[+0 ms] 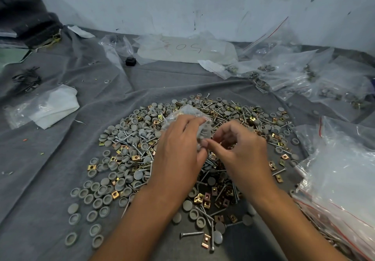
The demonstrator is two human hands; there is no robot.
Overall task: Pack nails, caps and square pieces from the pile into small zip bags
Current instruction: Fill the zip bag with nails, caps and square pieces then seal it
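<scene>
A grey cloth (pixel 50 159) covers the work surface, and the pile (pixel 154 155) of grey caps (pixel 95 201), screw-like nails (pixel 191 234) and brass-coloured square pieces (pixel 115 195) spreads over its middle toward the near edge. Along the cloth's right edge lies a stack of empty zip bags (pixel 341 181), and filled bags (pixel 288 74) are heaped at the far right corner. Above the middle of the pile, the left hand (pixel 178 149) has its fingers curled round a small zip bag (pixel 188 116) that already shows grey pieces inside. The right hand (pixel 241 149) is at the bag's edge with thumb and fingers bent in a pinch. This looks like the filling or closing of one bag, though which of the two cannot be told. The next move probably calls for a steady hold on the mouth of the bag while the right hand either drops a piece in or presses the seal along. The bag's opening is hidden behind the fingers, whatever the right fingertips hold is too small to make out, and the count inside is unreadable.
</scene>
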